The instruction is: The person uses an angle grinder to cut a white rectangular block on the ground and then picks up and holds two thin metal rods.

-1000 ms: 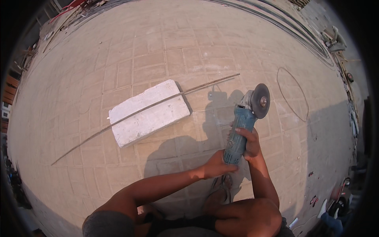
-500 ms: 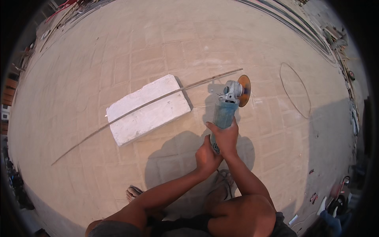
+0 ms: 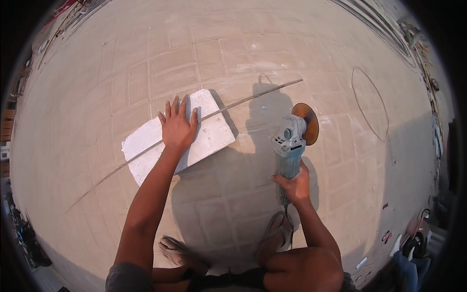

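Left hand (image 3: 178, 127), fingers spread, gripping nothing, lies over rod (image 3: 248, 99) on block (image 3: 212, 134); right hand (image 3: 296, 187) wraps fingers round grinder (image 3: 287, 161) beyond block's right edge. Advisable: firm left palm, disc (image 3: 312, 127) clear.

Bright sun is washing over a dusty tan paved floor (image 3: 146, 48), with the joints between the blocks showing pretty faintly in spots. A big patch of shade (image 3: 411, 155) is covering the right side, and a thin wire loop (image 3: 385, 108) is lying near its edge. Long dark bars or hoses (image 3: 377, 27), not making out which, are curving along the upper right. Dark clutter (image 3: 26, 241) is crowding the lower left, kinda blurry, and brown panels (image 3: 8, 124) are standing above it.
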A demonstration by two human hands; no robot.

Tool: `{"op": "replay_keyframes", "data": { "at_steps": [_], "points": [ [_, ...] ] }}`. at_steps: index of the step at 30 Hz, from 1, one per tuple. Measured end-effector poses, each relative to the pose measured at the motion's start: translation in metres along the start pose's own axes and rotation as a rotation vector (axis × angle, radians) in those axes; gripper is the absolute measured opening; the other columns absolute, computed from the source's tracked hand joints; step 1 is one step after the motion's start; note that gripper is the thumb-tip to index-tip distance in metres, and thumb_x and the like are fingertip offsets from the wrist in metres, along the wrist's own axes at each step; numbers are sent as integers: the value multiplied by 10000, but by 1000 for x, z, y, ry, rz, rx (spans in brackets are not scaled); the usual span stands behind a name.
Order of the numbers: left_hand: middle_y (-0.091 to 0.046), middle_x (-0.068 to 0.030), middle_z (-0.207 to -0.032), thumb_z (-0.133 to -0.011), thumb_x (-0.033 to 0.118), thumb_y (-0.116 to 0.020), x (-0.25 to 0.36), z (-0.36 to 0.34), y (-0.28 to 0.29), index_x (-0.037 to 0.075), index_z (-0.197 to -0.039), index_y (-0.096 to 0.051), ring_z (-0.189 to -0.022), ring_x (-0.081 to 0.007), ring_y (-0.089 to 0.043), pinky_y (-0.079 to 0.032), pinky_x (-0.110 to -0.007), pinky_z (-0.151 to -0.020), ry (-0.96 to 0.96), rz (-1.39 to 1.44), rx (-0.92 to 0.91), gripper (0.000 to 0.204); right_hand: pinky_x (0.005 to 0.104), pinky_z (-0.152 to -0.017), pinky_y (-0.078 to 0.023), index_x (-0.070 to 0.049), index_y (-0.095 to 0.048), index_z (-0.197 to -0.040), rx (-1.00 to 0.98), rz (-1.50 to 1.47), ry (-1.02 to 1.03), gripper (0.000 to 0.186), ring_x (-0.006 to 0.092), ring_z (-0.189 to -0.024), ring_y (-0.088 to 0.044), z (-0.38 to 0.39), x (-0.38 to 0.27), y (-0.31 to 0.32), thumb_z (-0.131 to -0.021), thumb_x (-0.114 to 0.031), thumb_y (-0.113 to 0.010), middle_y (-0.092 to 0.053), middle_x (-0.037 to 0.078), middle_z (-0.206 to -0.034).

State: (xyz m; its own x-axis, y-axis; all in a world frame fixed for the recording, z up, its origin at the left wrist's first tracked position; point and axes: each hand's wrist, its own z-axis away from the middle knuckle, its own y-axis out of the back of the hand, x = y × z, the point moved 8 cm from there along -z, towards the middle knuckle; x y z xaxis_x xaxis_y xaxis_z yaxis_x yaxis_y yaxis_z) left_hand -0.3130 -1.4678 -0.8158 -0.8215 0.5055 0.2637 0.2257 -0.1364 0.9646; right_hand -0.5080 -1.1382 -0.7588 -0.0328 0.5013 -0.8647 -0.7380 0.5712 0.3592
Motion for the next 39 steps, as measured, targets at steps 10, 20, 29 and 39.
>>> {"op": "replay_keyframes", "data": {
  "at_steps": [10, 20, 29, 39],
  "points": [
    [-264, -122, -1696, -1054, 504, -430, 10, -5, -1, 214, -1630, -337, -1600, -356, -115, -18, -675, -1244, 21, -9, -64, 652, 346, -910, -535, -11, -608, -1259, 9, 89, 3, 601, 192, -977, -689, 6, -62, -1, -693, -61, -806, -731, 97, -1064],
    [-306, -144, -1672, -1043, 470, -473, 17, -3, 10, 178, -1594, -409, -1585, -381, -171, -50, -691, -1233, 17, -4, -27, 626, 443, -886, -568, -78, -609, -1303, -42, 495, -192, 691, 385, -969, -723, -6, -80, -36, -692, -325, -819, -745, 196, -987],
    [-269, -96, -1687, -1033, 482, -465, 25, 1, 5, 215, -1617, -350, -1598, -346, -121, -40, -639, -1259, 21, -79, -77, 652, 475, -871, -570, -50, -605, -1285, -69, 495, -136, 716, 404, -1003, -716, -47, -66, -61, -684, -340, -865, -741, 226, -1036],
    [-285, -60, -1683, -1039, 497, -440, 21, -2, 1, 235, -1623, -336, -1600, -298, -134, -45, -588, -1284, 58, -155, -99, 648, 478, -883, -565, -21, -582, -1303, -97, 488, -158, 719, 409, -1022, -713, -70, -60, -68, -704, -312, -853, -740, 233, -1057]
  ]
}}
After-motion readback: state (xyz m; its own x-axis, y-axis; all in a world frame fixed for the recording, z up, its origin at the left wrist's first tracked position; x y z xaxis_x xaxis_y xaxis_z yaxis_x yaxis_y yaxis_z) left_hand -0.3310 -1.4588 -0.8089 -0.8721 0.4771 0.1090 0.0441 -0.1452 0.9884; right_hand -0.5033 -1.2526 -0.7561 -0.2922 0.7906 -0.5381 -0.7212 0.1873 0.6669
